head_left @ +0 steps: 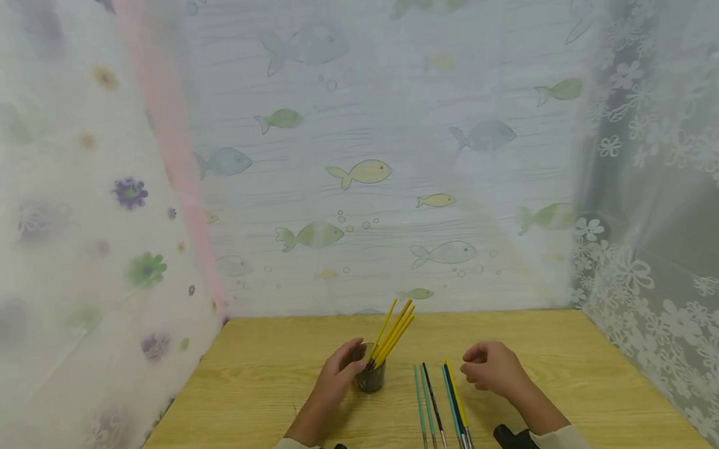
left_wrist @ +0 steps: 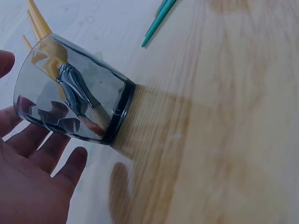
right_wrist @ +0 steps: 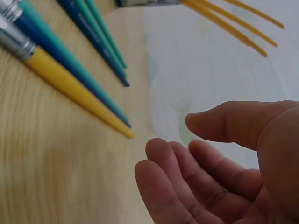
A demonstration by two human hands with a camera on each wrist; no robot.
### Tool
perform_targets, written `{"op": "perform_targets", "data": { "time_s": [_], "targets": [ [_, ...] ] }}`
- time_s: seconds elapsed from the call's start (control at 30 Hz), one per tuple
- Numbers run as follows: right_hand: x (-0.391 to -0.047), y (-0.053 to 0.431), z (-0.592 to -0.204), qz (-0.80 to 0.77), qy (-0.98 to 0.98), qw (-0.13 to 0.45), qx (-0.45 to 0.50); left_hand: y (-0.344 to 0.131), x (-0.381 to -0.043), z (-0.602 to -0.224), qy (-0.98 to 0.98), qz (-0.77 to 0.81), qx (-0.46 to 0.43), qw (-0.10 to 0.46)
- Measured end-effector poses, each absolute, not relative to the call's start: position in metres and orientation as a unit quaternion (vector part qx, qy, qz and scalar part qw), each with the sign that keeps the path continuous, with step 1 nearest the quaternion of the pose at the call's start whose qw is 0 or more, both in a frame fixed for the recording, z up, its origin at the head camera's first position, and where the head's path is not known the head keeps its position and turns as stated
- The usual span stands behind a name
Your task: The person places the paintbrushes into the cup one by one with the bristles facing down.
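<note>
A smoky clear glass cup stands upright on the table, with several yellow-handled paintbrushes leaning in it, bristles down. My left hand holds the cup from its left side, fingers curved about the wall; bristles and metal ferrules show through the glass in the left wrist view. To the right lie two teal brushes and a dark one. Beside them a yellow brush lies against dark blue and teal ones. My right hand hovers right of these, fingers loosely bent, holding nothing.
The wood-grain table meets a fish-patterned curtain at its back edge. A flower-print curtain hangs on the left, and a sheer floral one on the right.
</note>
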State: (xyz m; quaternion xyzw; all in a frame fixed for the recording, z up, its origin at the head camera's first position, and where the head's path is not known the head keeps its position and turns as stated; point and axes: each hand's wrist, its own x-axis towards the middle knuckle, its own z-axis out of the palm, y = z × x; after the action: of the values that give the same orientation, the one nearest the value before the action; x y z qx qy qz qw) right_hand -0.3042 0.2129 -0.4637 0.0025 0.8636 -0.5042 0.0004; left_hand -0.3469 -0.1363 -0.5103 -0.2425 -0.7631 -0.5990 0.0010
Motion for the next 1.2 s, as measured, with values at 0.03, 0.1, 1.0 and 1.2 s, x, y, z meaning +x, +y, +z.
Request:
{"op": "perform_targets", "data": {
  "time_s": [0.03, 0.1, 1.0, 1.2],
  "targets": [
    [-0.304, 0.214, -0.465, -0.503, 0.864, 0.007, 0.010, -0.136, -0.347, -0.510, -0.761, -0.602, -0.241, -0.002],
    [-0.304, 0.217, -0.469, -0.500, 0.866, 0.019, 0.024, -0.137, -0.347, -0.511, -0.759, -0.604, -0.241, -0.008],
    [-0.302, 0.202, -0.483, -0.437, 0.898, 0.052, 0.013, -0.139, -0.344, -0.510, -0.778, -0.585, -0.229, 0.006],
    [-0.302, 0.197, -0.483, -0.416, 0.908, 0.051, 0.002, -0.139, -0.346, -0.511, -0.785, -0.576, -0.226, 0.013]
  ]
}}
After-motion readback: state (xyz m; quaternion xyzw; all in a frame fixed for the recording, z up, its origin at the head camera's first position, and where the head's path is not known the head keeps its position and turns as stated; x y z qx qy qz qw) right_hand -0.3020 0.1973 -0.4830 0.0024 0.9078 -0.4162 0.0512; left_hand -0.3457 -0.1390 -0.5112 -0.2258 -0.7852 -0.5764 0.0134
